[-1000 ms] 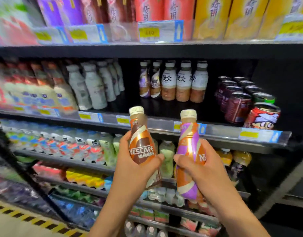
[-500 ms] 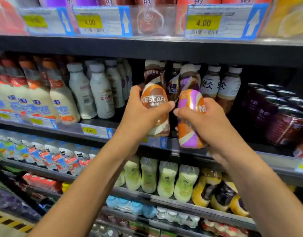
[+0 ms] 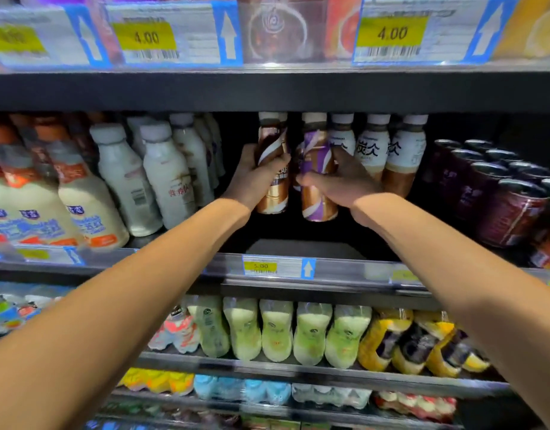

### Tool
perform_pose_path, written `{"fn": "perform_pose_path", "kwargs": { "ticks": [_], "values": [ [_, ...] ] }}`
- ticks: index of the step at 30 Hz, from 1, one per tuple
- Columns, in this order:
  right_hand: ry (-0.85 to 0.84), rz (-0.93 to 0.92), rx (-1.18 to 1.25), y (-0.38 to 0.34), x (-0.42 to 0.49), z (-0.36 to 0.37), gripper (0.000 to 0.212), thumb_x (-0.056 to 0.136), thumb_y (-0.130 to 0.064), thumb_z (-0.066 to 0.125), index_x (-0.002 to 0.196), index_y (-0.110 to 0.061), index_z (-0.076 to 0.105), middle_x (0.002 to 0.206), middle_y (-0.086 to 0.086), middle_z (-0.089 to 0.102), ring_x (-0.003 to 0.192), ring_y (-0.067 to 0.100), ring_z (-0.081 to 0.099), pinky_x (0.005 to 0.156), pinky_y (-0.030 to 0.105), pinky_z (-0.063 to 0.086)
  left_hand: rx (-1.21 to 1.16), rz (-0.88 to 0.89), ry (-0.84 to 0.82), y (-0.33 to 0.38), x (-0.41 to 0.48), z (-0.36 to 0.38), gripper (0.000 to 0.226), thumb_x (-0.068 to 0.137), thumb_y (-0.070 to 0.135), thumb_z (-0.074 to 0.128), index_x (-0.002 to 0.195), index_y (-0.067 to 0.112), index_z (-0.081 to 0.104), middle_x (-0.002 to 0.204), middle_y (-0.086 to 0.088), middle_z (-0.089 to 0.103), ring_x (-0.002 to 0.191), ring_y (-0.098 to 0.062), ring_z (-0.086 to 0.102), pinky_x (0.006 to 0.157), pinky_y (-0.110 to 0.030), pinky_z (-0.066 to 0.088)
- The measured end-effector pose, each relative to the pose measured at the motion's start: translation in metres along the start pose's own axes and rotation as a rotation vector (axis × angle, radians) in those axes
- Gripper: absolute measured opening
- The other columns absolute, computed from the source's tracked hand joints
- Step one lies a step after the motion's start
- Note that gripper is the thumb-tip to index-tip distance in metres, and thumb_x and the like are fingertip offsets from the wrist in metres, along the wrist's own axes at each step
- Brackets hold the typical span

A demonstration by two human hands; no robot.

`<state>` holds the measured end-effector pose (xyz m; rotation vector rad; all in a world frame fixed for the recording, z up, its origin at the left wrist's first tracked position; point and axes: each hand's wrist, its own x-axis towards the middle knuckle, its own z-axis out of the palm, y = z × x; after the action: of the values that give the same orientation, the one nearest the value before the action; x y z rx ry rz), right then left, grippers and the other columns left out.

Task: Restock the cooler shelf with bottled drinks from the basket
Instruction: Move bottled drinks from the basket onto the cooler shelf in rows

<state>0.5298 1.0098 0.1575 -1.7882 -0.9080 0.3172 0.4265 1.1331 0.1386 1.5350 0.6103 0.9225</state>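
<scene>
Both my arms reach deep into the cooler's middle shelf (image 3: 298, 248). My left hand (image 3: 252, 178) grips a brown Nescafe bottle (image 3: 272, 162) with a pale cap, held upright. Right beside it, my right hand (image 3: 345, 184) grips a purple and brown Nescafe bottle (image 3: 317, 169), also upright. The two bottles nearly touch and hang a little above the dark shelf floor, in the gap between white milk bottles on the left and white-labelled coffee bottles (image 3: 372, 147) on the right. The basket is out of view.
White and orange-capped milk bottles (image 3: 162, 175) fill the shelf's left part, dark cans (image 3: 497, 193) the right. A price rail (image 3: 278, 266) runs along the shelf's front edge. The shelf above (image 3: 267, 88) hangs low. Green and yellow bottles (image 3: 310, 333) stand on the shelf below.
Both hands have carried their bottles up and forward, from in front of the shelf edge into the gap on the middle shelf. The camera has moved closer to the cooler.
</scene>
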Motion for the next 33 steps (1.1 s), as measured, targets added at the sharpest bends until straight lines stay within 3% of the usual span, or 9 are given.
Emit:
{"fn": "perform_pose_path", "kwargs": {
  "ticks": [2,5,9,13,16,23,28,31,33],
  "values": [
    [-0.010,-0.009,0.006,0.007,0.008,0.006,0.050,0.069,-0.025,0.085,0.113,-0.025,0.064,0.102,-0.006,0.070,0.097,0.017,0.067,0.088,0.035,0.055,-0.027,0.003,-0.026,-0.008,0.010,-0.002,0.046,0.080,0.024,0.076,0.118,0.014,0.052,0.111,-0.009,0.069,0.101,-0.023,0.069,0.095,-0.049,0.053],
    [-0.017,-0.009,-0.028,0.010,0.015,0.011,0.055,0.072,-0.021,0.086,0.121,-0.021,0.061,0.103,-0.007,0.065,0.095,0.013,0.063,0.071,0.019,0.048,-0.055,-0.007,-0.049,-0.020,0.022,-0.006,0.049,0.071,0.025,0.078,0.111,0.018,0.051,0.106,-0.006,0.069,0.099,-0.024,0.069,0.093,-0.050,0.054],
    [0.005,-0.018,-0.072,0.014,0.022,0.017,0.059,0.068,-0.024,0.089,0.121,-0.022,0.061,0.107,-0.006,0.067,0.097,0.011,0.063,0.077,0.019,0.046,-0.060,0.008,-0.063,-0.027,0.035,-0.012,0.050,0.064,0.019,0.080,0.103,0.018,0.049,0.100,-0.005,0.067,0.094,-0.022,0.067,0.088,-0.044,0.055],
    [0.034,-0.035,-0.112,0.018,0.028,0.017,0.062,0.070,-0.022,0.088,0.125,-0.021,0.058,0.108,-0.008,0.065,0.094,0.007,0.060,0.065,0.009,0.040,0.001,0.021,-0.129,-0.031,0.044,-0.014,0.050,0.069,0.014,0.084,0.105,0.018,0.051,0.105,-0.005,0.067,0.099,-0.021,0.068,0.092,-0.042,0.054],
    [0.079,-0.003,-0.104,0.021,0.032,0.018,0.074,0.072,-0.022,0.087,0.133,-0.018,0.045,0.122,-0.003,0.064,0.104,0.012,0.059,0.079,0.019,0.043,0.133,0.049,-0.158,-0.035,0.048,-0.016,0.051,0.076,0.021,0.083,0.119,0.016,0.055,0.109,0.001,0.068,0.099,-0.010,0.067,0.089,-0.028,0.053],
    [0.115,-0.037,-0.187,0.025,0.045,0.023,0.063,0.072,-0.025,0.086,0.124,-0.020,0.051,0.121,-0.001,0.065,0.108,0.016,0.062,0.084,0.025,0.047,0.187,0.050,-0.166,-0.038,0.059,-0.014,0.064,0.074,0.027,0.085,0.130,0.020,0.055,0.116,0.000,0.069,0.106,-0.014,0.067,0.097,-0.039,0.053],
    [0.172,-0.087,-0.277,0.026,0.044,0.027,0.062,0.073,-0.031,0.085,0.125,-0.018,0.056,0.120,-0.002,0.067,0.103,0.013,0.061,0.079,0.022,0.041,0.200,-0.001,-0.062,-0.042,0.059,-0.012,0.096,0.045,0.053,0.089,0.122,0.013,0.050,0.114,-0.003,0.065,0.102,-0.016,0.067,0.093,-0.042,0.055],
    [0.197,-0.093,-0.309,0.025,0.044,0.028,0.061,0.074,-0.034,0.084,0.125,-0.017,0.055,0.120,-0.001,0.067,0.106,0.014,0.061,0.076,0.022,0.039,0.210,-0.019,-0.073,-0.043,0.060,-0.010,0.088,0.050,0.051,0.090,0.121,0.012,0.054,0.111,-0.003,0.068,0.100,-0.016,0.069,0.091,-0.038,0.055],
    [0.198,-0.084,-0.299,0.026,0.046,0.028,0.060,0.073,-0.033,0.085,0.123,-0.016,0.056,0.119,0.000,0.067,0.107,0.016,0.062,0.077,0.022,0.040,0.218,-0.007,-0.074,-0.044,0.061,-0.009,0.075,0.061,0.043,0.090,0.119,0.010,0.054,0.107,-0.001,0.067,0.098,-0.014,0.068,0.084,-0.029,0.055]
  ]
}}
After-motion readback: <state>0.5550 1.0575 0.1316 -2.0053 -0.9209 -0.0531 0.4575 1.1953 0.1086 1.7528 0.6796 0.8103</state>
